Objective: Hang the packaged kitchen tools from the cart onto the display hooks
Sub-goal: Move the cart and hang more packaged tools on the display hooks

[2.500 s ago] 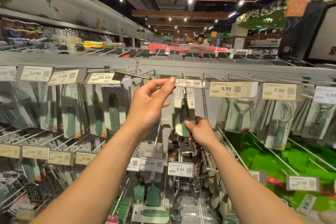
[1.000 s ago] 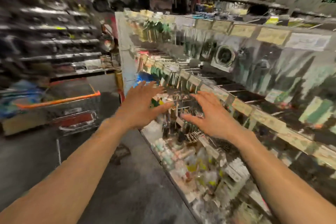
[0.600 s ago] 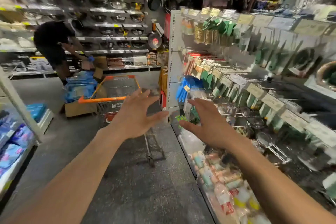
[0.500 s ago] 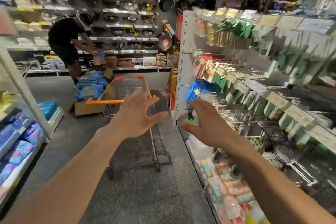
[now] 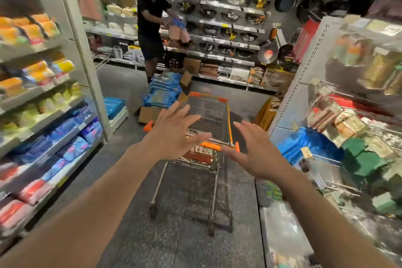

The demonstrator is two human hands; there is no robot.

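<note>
A wire shopping cart [image 5: 214, 115] with an orange handle stands in the aisle straight ahead. My left hand [image 5: 174, 135] is stretched out in front of the handle's left end, fingers spread, holding nothing. My right hand [image 5: 253, 149] reaches toward the handle's right end, fingers straight, also holding nothing. The display hooks [image 5: 356, 128] with blurred packaged goods run along the right side. What lies inside the cart cannot be made out.
Shelves of coloured packs [image 5: 43, 98] line the left side. A person in black [image 5: 151, 28] stands at the far cookware shelves beside a cardboard box [image 5: 152, 113] of blue packs. Hanging pans [image 5: 287, 2] fill the back wall. Grey floor [image 5: 182, 235] stretches to the cart.
My view has swung left, away from the hooks and onto the aisle. The packaged tool is out of my hands, both have opened, and the cart is now centred and closer.
</note>
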